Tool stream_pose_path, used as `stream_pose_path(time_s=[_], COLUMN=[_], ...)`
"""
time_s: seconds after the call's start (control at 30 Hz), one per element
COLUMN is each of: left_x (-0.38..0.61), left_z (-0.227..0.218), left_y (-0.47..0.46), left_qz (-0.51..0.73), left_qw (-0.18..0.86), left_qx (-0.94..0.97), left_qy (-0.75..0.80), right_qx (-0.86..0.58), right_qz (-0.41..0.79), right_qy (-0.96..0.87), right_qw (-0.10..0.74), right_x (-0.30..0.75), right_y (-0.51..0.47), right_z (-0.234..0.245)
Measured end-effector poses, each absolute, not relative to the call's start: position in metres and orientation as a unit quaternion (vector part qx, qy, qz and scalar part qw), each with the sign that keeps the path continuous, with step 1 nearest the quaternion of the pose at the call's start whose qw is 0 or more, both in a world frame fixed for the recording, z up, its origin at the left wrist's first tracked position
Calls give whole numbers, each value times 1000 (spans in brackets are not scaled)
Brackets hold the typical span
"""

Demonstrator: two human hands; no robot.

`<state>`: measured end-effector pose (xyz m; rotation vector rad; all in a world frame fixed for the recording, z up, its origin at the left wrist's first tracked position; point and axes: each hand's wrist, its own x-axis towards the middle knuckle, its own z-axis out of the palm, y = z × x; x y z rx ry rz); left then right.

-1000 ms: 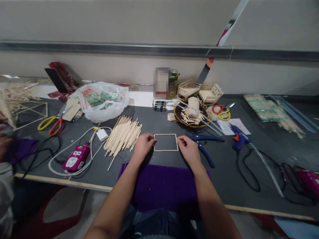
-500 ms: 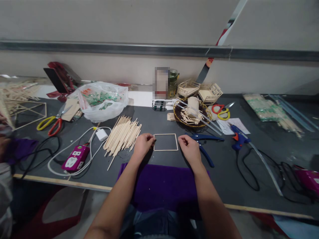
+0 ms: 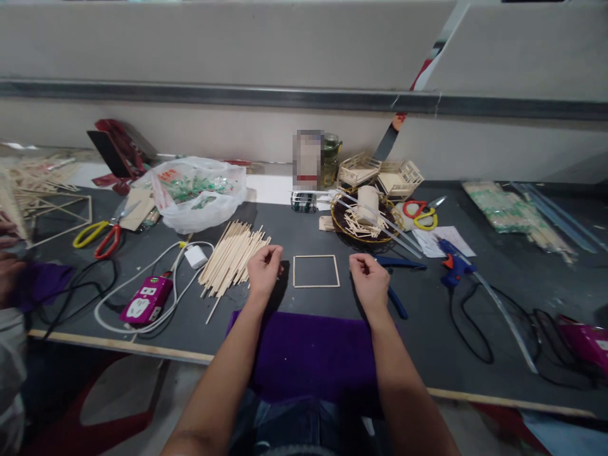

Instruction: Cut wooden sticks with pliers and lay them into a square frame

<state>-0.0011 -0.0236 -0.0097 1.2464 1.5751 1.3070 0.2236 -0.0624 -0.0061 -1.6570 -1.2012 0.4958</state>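
A thin rectangular frame of wooden sticks [image 3: 294,272] lies flat on the dark table, between my hands and touching neither. My left hand [image 3: 265,271] is held to its left, beside a pile of loose wooden sticks [image 3: 234,256]; its fingers are curled together and nothing shows in them. On the other side, my right hand [image 3: 369,278] has its fingers closed too, with nothing visible in them. It partly covers the blue-handled pliers [image 3: 403,262] lying behind it. A purple cloth [image 3: 313,354] lies in front of me, under my forearms.
Beyond the frame stands a basket [image 3: 336,229] of short wooden pieces. A blue glue gun [image 3: 453,263] and its cord lie to the right. Left are a pink power strip [image 3: 147,299], scissors [image 3: 108,239] and a plastic bag [image 3: 190,218]. Another person's hand [image 3: 7,231] shows at far left.
Both hands have drawn apart from the stick frame, the left one moving left and the right one moving right. The frame stays in place on the table.
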Motion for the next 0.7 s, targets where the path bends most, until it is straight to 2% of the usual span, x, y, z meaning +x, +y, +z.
stream_pose_path(time_s=[0.13,0.3,0.5,0.7], left_x=[-5,-5,-7,-5], left_z=[-10,-14,-23,-37], left_y=[-22,-23,-20,-16], left_qz=[600,613,562,486], left_qw=[251,190,196,246], left_qx=[478,516,546,583], left_qy=[590,567,590,603], right_qx=[-673,-660,-652,-639], right_qz=[185,194,213,211], right_qy=[-443,-397,-373,-399], right_qw=[562,607,624,622], right_x=[225,225,227,226], right_y=[-62,-61,-58,-56], right_z=[-3,-1,-7,-10])
